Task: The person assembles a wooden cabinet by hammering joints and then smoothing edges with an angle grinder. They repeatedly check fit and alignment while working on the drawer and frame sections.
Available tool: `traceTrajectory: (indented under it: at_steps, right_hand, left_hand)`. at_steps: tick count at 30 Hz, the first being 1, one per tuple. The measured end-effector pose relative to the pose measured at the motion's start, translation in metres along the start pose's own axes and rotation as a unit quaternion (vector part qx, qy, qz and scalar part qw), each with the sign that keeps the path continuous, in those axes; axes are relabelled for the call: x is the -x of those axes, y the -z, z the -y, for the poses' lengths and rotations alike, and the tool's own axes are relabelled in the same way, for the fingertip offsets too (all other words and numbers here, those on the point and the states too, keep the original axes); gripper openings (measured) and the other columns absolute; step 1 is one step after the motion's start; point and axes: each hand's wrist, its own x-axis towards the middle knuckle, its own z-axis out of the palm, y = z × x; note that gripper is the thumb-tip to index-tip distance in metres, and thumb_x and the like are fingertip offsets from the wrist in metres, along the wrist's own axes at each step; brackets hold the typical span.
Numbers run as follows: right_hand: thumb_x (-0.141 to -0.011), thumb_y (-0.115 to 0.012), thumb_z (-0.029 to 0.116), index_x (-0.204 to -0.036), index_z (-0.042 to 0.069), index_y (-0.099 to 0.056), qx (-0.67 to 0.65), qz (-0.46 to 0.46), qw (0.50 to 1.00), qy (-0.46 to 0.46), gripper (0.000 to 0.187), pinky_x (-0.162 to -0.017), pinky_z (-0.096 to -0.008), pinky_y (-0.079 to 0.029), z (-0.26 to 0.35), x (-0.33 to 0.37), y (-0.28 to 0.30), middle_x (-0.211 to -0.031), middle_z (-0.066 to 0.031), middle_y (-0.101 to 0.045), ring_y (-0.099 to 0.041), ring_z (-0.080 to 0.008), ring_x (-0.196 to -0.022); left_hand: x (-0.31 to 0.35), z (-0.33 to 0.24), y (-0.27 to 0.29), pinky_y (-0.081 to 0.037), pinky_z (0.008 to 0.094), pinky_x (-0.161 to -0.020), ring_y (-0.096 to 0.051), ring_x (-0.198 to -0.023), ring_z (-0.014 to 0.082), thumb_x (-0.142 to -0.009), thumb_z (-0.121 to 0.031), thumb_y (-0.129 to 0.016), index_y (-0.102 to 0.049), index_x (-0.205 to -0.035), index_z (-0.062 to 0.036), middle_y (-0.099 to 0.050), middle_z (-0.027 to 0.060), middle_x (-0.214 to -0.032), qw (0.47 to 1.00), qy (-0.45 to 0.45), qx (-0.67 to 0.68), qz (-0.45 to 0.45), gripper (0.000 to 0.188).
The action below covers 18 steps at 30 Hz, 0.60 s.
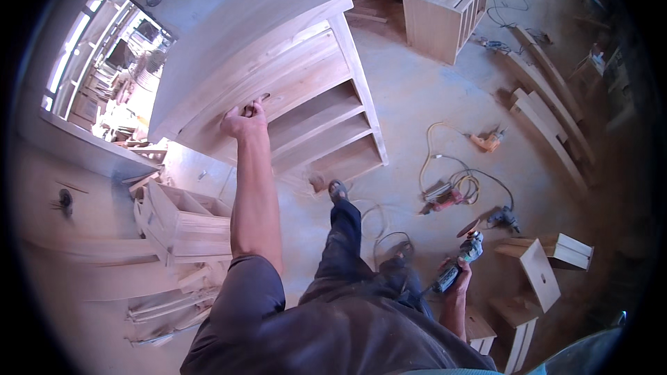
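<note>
A pale wooden chest of drawers (257, 21) stands at the upper left, with open slots in its front. My left hand (244, 121) is at the drawer front (299, 87) below its top, fingers curled by a small oval cut-out; exactly how far they reach in is hidden. Low on the right, away from the chest, my right hand (460, 279) is wrapped round the body of an angle grinder (458, 264). The grinder's reddish-brown disc (468, 229) points up and away from me.
Loose drawers (531, 271) lie at the lower right. An orange power drill (488, 140), a red power tool (445, 201) and cords cover part of the floor. Boards (549, 132) lie at the right, another cabinet (441, 17) at the back. A small wooden piece (191, 232) stands left.
</note>
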Motion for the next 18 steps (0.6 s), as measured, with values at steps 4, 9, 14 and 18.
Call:
traceTrajectory:
  at_steps: [4, 9, 14, 18]
  right_hand:
    - [-0.081, -0.063, 0.026, -0.1, -0.002, -0.056, 0.005, -0.049, 0.998, 0.029, 0.034, -0.066, -0.044, -0.057, 0.009, 0.015, -0.027, -0.085, -0.0154, -0.064, -0.066, -0.0315, -0.074]
    - [-0.086, -0.062, 0.026, -0.095, -0.001, -0.059, 0.058, -0.084, 0.989, 0.102, 0.029, -0.064, -0.0435, -0.058, 0.021, 0.007, -0.05, -0.083, -0.0165, -0.066, -0.066, -0.031, -0.07]
    - [-0.085, -0.062, 0.019, -0.096, -0.001, -0.058, 0.107, -0.115, 0.986, 0.063, 0.024, -0.062, -0.0444, -0.056, 0.043, 0.014, -0.171, -0.08, -0.0158, -0.064, -0.066, -0.0317, -0.071]
    - [-0.078, -0.068, 0.022, -0.104, -0.005, -0.059, 0.396, 0.0, 0.908, 0.141, 0.039, -0.061, -0.0336, -0.055, 0.078, 0.034, -0.271, -0.085, -0.0134, -0.067, -0.066, -0.022, -0.067]
  left_hand:
    - [0.007, -0.003, 0.023, -0.055, 0.0381, -0.076, -0.06, -0.089, 0.0305, -0.088, -0.011, -0.047, -0.052, -0.117, 0.0054, -0.056, 0.0177, -0.102, 1.0, -0.008, -0.007, 0.014, 0.034]
    - [0.079, -0.014, 0.068, -0.053, 0.0402, -0.091, -0.06, -0.093, 0.0297, -0.09, -0.009, -0.046, -0.054, -0.112, 0.0026, -0.058, 0.0175, -0.105, 0.996, 0.059, -0.039, 0.052, 0.025]
    - [0.085, -0.005, 0.14, -0.043, 0.0401, -0.099, -0.06, -0.107, 0.031, -0.089, -0.017, -0.056, -0.055, -0.113, 0.0003, -0.063, 0.0176, -0.105, 0.874, 0.194, -0.247, 0.371, 0.029]
    - [0.174, 0.081, 0.139, -0.045, 0.0336, -0.101, -0.058, -0.124, 0.0242, -0.095, -0.025, -0.065, -0.032, -0.148, 0.013, -0.057, 0.0246, -0.138, 0.702, 0.375, -0.404, 0.452, 0.073]
